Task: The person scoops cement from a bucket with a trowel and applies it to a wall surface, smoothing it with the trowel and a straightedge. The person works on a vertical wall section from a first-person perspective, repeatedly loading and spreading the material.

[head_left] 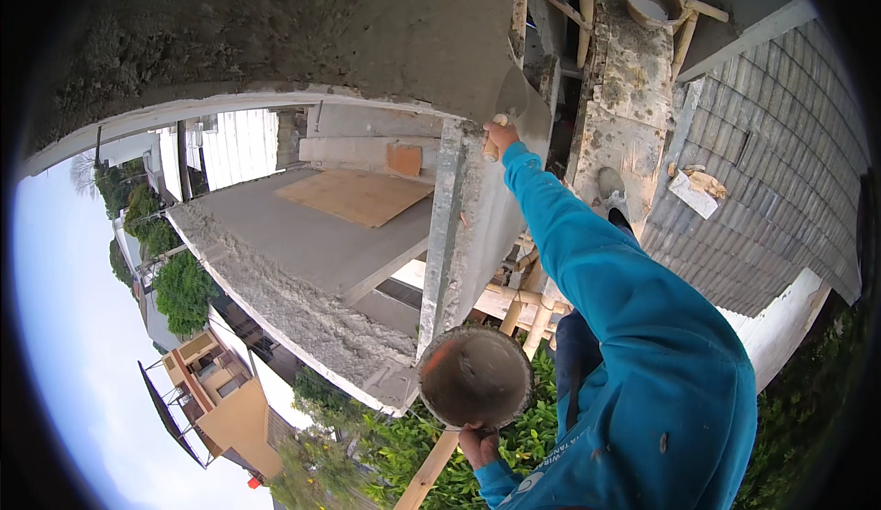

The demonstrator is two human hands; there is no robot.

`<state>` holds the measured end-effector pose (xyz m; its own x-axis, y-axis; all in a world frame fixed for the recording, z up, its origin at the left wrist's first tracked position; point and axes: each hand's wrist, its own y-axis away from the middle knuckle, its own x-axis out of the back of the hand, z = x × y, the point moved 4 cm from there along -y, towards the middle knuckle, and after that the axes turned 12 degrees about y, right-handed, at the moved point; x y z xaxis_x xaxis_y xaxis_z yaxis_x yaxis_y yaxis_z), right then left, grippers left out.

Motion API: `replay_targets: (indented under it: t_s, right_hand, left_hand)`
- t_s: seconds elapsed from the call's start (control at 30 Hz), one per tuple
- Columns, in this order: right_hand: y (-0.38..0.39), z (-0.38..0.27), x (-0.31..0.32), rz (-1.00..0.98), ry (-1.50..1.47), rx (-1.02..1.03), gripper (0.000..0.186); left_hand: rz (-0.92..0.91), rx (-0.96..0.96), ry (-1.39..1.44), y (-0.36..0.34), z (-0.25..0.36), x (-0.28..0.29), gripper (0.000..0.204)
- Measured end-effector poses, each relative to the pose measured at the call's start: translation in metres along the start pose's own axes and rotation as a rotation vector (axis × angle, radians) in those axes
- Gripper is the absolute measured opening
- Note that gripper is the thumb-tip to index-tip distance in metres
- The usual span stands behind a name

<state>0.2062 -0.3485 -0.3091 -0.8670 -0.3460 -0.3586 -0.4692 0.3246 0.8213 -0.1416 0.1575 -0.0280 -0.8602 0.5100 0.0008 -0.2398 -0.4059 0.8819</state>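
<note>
My right hand (501, 136), at the end of a long blue sleeve, is closed around the pale handle of a plastering trowel (520, 97). The trowel's grey blade lies against or very close to the wet grey plastered wall (395, 28), near its right edge; contact is hard to tell. Lower down, my left hand (478, 444) grips the rim of a round mortar bowl (474, 378) from below. Grey residue coats the inside of the bowl, with an orange patch showing on its left side.
A mortar-spattered plank (626, 88) on bamboo scaffolding runs beside the wall, with my foot on it. Another bowl (652, 0) stands at its far end. To the right is a tiled roof (762, 161). A window opening frames a brown board (358, 195). Shrubs grow below.
</note>
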Motion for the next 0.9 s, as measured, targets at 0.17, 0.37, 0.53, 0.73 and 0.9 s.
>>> replay_targets:
  t_s: [0.17,0.37,0.53,0.73,0.9]
  right_hand:
    - [-0.029,-0.045,-0.022,-0.029,0.028,0.052,0.011]
    - [0.078,-0.109,-0.057,-0.233,0.015,0.377,0.030]
    - [0.199,-0.137,-0.058,-0.721,-0.224,0.319,0.028]
    - [0.335,-0.186,0.004,-0.922,-0.390,0.439,0.035]
    - [0.360,-0.176,0.063,0.279,-0.086,0.869,0.054]
  left_hand:
    - [-0.010,-0.078,-0.080,0.007,-0.006,0.007,0.034]
    - [-0.044,-0.078,-0.180,0.006,-0.008,0.002,0.026]
    - [-0.032,-0.115,-0.013,0.005,0.001,-0.013,0.024]
    - [-0.202,-0.030,-0.100,0.010,0.011,-0.052,0.024]
    - [-0.210,-0.065,-0.129,0.011,0.024,-0.073,0.029]
